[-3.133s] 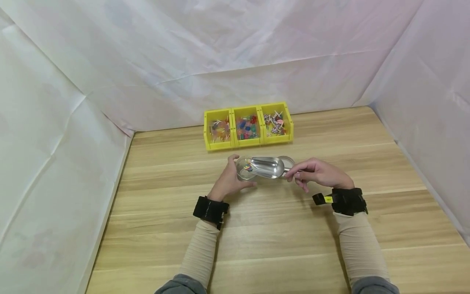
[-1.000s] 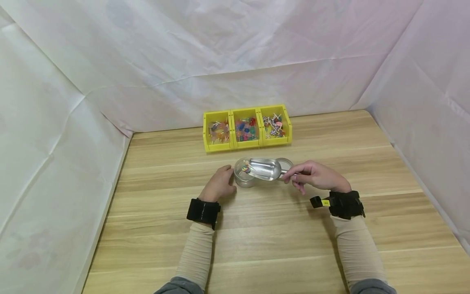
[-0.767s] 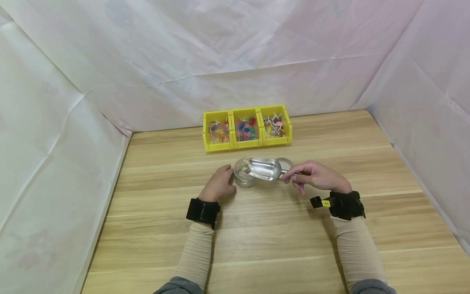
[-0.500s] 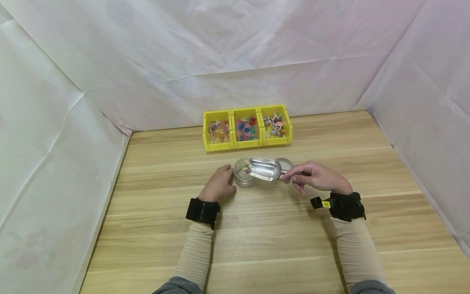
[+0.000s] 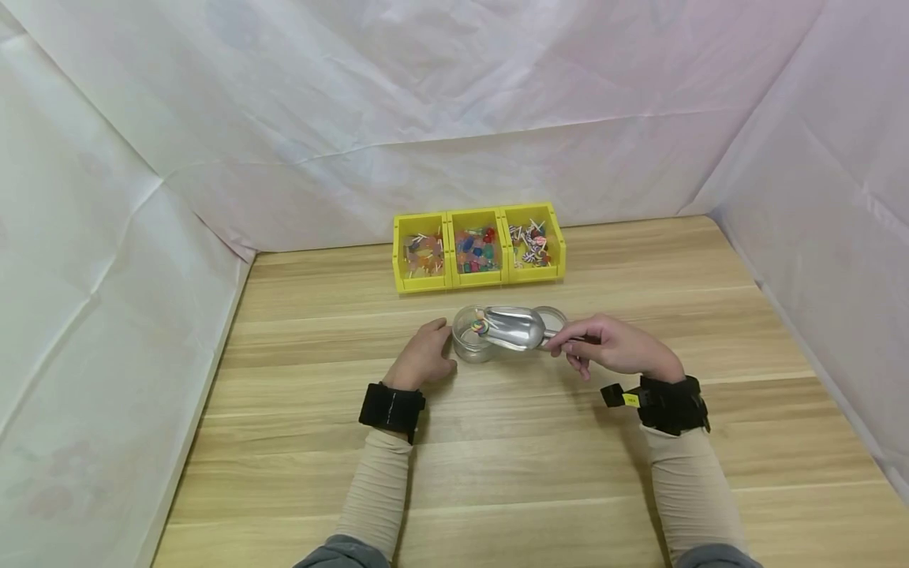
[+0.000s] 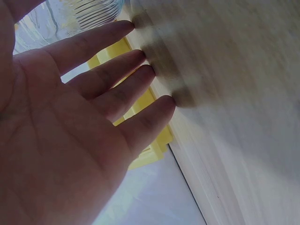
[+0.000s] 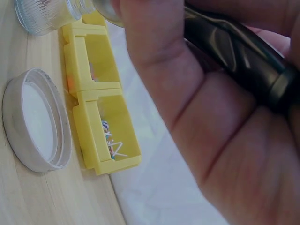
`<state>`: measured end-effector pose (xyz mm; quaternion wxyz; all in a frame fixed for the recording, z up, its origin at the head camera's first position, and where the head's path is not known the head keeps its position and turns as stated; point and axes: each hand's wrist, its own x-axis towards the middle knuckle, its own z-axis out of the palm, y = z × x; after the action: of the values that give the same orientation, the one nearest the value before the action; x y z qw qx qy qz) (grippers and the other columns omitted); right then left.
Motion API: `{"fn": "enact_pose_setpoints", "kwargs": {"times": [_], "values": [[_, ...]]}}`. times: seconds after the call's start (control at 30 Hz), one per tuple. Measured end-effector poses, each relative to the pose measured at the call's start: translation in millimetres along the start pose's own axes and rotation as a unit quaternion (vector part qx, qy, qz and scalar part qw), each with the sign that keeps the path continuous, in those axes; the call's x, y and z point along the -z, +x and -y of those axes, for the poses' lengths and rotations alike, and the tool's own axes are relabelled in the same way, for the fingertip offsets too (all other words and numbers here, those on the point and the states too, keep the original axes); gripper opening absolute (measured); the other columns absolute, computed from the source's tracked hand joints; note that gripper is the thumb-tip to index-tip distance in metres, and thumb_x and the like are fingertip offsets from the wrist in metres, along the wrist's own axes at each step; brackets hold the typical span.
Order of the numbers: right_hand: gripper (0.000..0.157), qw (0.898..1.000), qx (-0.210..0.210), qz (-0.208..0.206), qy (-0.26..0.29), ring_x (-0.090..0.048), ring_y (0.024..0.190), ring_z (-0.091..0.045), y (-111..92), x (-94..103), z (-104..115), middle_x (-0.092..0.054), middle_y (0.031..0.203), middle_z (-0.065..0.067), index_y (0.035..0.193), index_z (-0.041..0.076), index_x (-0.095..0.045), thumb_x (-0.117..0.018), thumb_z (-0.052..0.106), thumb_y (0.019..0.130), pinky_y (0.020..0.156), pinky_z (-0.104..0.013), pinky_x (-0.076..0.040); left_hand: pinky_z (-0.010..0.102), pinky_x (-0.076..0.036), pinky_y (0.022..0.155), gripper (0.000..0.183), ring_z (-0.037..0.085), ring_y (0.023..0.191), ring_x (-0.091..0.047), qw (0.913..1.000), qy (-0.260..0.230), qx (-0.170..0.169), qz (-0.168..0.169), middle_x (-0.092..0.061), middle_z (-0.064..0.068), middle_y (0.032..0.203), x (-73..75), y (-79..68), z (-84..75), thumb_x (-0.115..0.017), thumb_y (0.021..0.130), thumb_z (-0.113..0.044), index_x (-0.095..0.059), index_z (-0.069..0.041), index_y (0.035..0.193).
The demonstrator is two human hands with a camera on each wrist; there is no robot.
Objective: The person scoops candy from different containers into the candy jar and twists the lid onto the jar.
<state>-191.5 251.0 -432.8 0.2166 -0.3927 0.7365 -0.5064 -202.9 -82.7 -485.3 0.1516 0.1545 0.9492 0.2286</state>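
A metal scoop (image 5: 515,328) is gripped by its dark handle (image 7: 234,51) in my right hand (image 5: 614,343). Its mouth points left, over the rim of a clear glass jar (image 5: 469,347). A swirled, multicoloured lollipop (image 5: 480,326) shows at the scoop's front lip, above the jar's mouth. Just left of the jar, my left hand (image 5: 422,355) rests with its fingertips on the table; in the left wrist view its fingers (image 6: 140,126) are extended and hold nothing. Whether that hand touches the jar I cannot tell. Part of the jar's contents is hidden by the scoop.
Behind the jar stand three joined yellow bins (image 5: 479,278), holding small lollipops and colourful candies. A round lid (image 7: 40,124) lies upturned on the wooden table (image 5: 540,473), partly behind the scoop. White cloth (image 5: 454,95) hangs around the table's back and sides.
My left hand has moved left from around the jar to the table beside it. The scoop has tilted slightly in my right hand, and my right wrist has dropped a little.
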Motion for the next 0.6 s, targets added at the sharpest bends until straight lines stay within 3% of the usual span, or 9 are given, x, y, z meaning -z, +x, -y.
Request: {"fn": "enact_pose_setpoints", "kwargs": {"times": [0.2,0.43,0.6], "values": [[0.028,1.0,0.001,-0.007,-0.012,-0.06,0.058,-0.023,0,-2.1,2,-0.061,0.079,-0.009,0.118,-0.001,-0.066,-0.046,-0.01,0.099,0.052,-0.032,-0.056,0.042,-0.029,0.12,0.063,0.036,0.143,-0.035,1.0,0.002,-0.004,-0.001,-0.039,0.023,0.153,0.8,0.0,0.3,-0.072,0.081,-0.008,-0.051,0.005,0.139],[0.028,0.999,-0.013,-0.012,-0.041,-0.06,0.058,-0.021,1,-4.7,7,-0.059,0.08,-0.019,0.118,0.0,-0.066,-0.046,-0.008,0.1,0.053,-0.028,-0.055,0.043,-0.029,0.119,0.065,0.037,0.143,-0.035,1.0,-0.001,-0.004,-0.002,-0.039,0.023,0.153,0.6,-0.3,1.7,-0.072,0.08,-0.007,-0.05,0.005,0.14],[0.028,0.998,-0.023,-0.012,-0.055,-0.061,0.059,-0.021,1,-5.9,12,-0.06,0.081,-0.014,0.119,0.0,-0.066,-0.046,-0.007,0.1,0.053,-0.028,-0.055,0.043,-0.028,0.12,0.065,0.037,0.143,-0.035,1.0,-0.002,-0.01,-0.001,-0.038,0.023,0.153,-0.6,-0.5,2.2,-0.072,0.08,-0.007,-0.05,0.005,0.14]]}}
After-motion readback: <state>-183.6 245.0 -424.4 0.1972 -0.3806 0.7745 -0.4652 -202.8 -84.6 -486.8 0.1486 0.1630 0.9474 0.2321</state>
